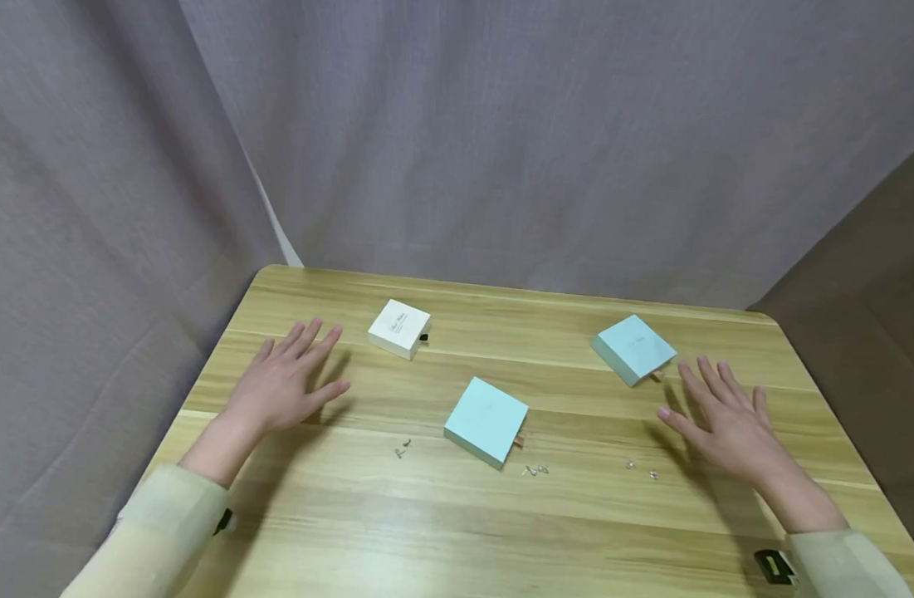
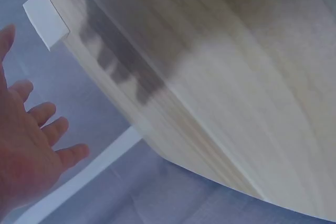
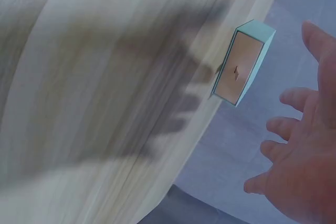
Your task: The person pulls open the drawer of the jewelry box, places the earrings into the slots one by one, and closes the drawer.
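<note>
My left hand (image 1: 281,386) hovers over the left part of the table, fingers spread and holding nothing. Nearest to it is a small white box (image 1: 399,328) with dark print and a black pull tab. On the other side my right hand (image 1: 733,423) is raised with its fingers apart, just right of a light blue box (image 1: 634,349) with a pinkish tab. A second light blue box (image 1: 486,421) lies closer, near the middle. Small earrings lie in three groups: left earrings (image 1: 402,449), middle earrings (image 1: 535,470) and right earrings (image 1: 642,470).
The wooden table (image 1: 337,531) has rounded far corners. Grey curtains (image 1: 501,149) hang behind it and along the left, and a brown panel (image 1: 867,307) stands at the right. In the right wrist view, the blue box's pinkish drawer front (image 3: 239,66) faces the camera.
</note>
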Demonstrator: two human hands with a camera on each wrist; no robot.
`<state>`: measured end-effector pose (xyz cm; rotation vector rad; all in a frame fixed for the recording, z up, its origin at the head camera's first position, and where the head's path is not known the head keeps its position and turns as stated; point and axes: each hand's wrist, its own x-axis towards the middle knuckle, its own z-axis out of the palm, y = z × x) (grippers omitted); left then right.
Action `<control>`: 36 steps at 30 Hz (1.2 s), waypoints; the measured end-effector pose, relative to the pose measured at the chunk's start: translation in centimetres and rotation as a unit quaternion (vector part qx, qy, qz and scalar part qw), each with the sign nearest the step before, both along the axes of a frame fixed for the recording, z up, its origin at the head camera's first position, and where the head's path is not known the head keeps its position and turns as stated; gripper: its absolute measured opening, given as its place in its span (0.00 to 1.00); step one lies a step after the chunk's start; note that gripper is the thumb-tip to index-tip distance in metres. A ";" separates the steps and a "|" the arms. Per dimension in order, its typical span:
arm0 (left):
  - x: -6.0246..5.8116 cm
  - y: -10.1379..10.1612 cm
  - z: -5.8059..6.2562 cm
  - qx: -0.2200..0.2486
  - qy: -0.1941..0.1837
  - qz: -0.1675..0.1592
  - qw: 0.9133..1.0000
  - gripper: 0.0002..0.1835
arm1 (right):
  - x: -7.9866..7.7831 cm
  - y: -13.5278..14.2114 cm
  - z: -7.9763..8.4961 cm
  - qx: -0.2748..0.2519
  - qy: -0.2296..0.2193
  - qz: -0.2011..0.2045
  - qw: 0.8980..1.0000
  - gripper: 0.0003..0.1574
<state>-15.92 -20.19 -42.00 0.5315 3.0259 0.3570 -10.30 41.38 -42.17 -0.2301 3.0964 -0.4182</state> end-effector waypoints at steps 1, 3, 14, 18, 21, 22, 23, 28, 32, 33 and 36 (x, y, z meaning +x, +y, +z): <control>-0.1 0.1 0.1 0.000 0.001 -0.002 1.000 0.46 | 0.0 -0.1 0.0 0.001 0.002 0.001 1.000 0.58; -0.3 0.4 0.2 -0.004 0.004 -0.008 1.000 0.46 | -0.1 -0.2 0.2 0.003 0.007 0.003 1.000 0.58; -1.7 1.6 0.9 -0.015 0.015 -0.034 0.999 0.47 | -0.3 -1.6 1.0 0.006 0.024 0.020 0.999 0.58; -2.2 2.0 1.2 -0.021 0.023 -0.048 0.998 0.46 | -0.3 -2.1 1.3 0.002 0.025 0.025 0.999 0.57; -2.6 2.3 1.4 -0.027 0.024 -0.058 0.998 0.46 | -0.4 -2.6 1.5 0.001 0.022 0.029 0.999 0.57; -2.7 2.4 1.4 -0.027 0.025 -0.062 0.997 0.46 | -0.4 -2.8 1.6 0.001 0.021 0.031 0.999 0.57; -2.9 2.5 1.4 -0.028 0.023 -0.065 0.997 0.46 | -0.4 -2.9 1.7 0.001 0.021 0.032 0.999 0.57; -3.5 2.9 1.3 -0.031 0.024 -0.086 0.996 0.45 | -0.6 -3.6 1.8 0.001 0.023 0.043 0.999 0.56; -4.1 3.1 1.2 -0.033 0.024 -0.101 0.994 0.44 | -0.7 -4.1 1.9 0.000 0.024 0.053 0.998 0.56; -4.2 3.2 1.2 -0.034 0.025 -0.106 0.993 0.44 | -0.7 -4.2 1.9 0.000 0.024 0.055 0.998 0.56; -4.7 3.3 1.2 -0.039 0.027 -0.119 0.992 0.43 | -0.8 -4.7 1.9 0.000 0.023 0.064 0.998 0.56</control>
